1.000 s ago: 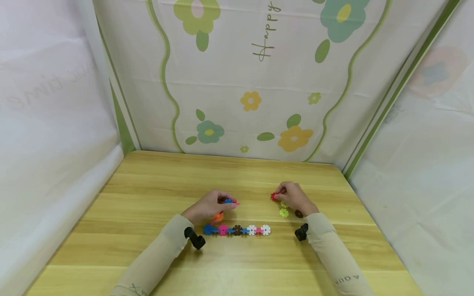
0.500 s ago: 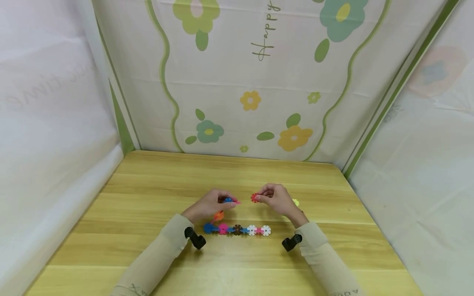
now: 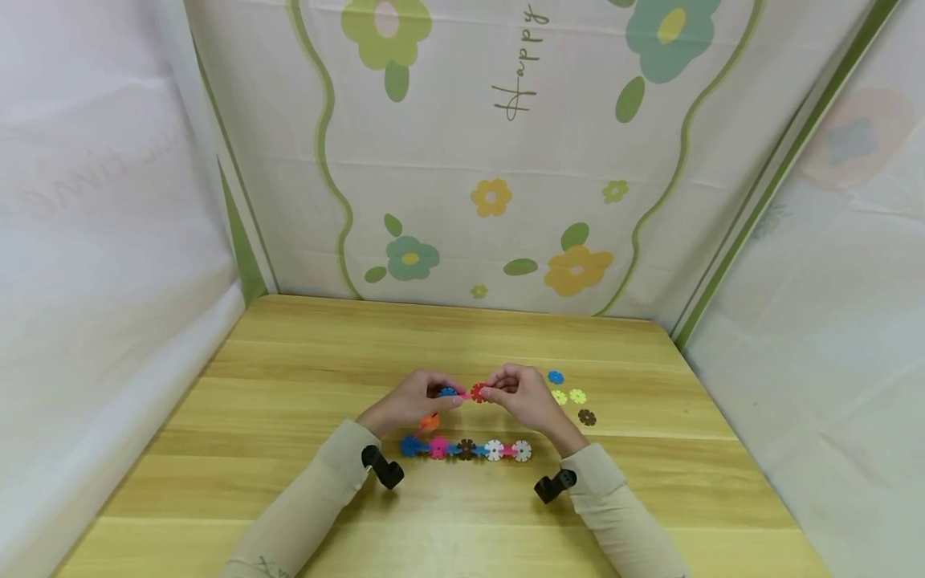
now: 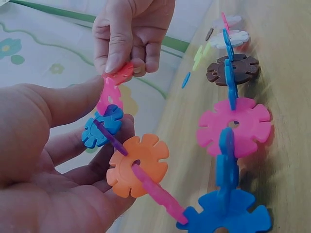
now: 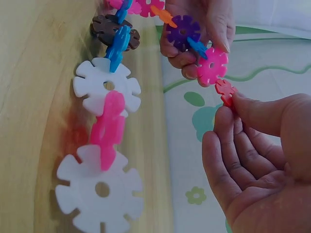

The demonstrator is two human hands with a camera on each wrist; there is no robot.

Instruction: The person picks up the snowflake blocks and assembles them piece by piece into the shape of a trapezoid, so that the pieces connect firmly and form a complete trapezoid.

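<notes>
My left hand pinches a pink snowflake disc, the raised end of a chain of interlocking plastic discs. Behind it in the chain come a blue disc, a purple disc and an orange disc. From a blue corner disc the chain runs right along the table, through a pink disc and a brown disc to white discs. Between thumb and fingers, my right hand holds a red snowflake disc, its edge meeting the pink disc; how deep the slots engage is unclear.
Loose discs lie on the wooden table right of my right hand: a blue one, yellow ones and a brown one. Printed fabric walls enclose the back and both sides.
My right hand has brought the red disc leftward from the loose pieces to the pink disc at my left hand. The loose discs are uncovered. My left hand has stayed nearly still.
</notes>
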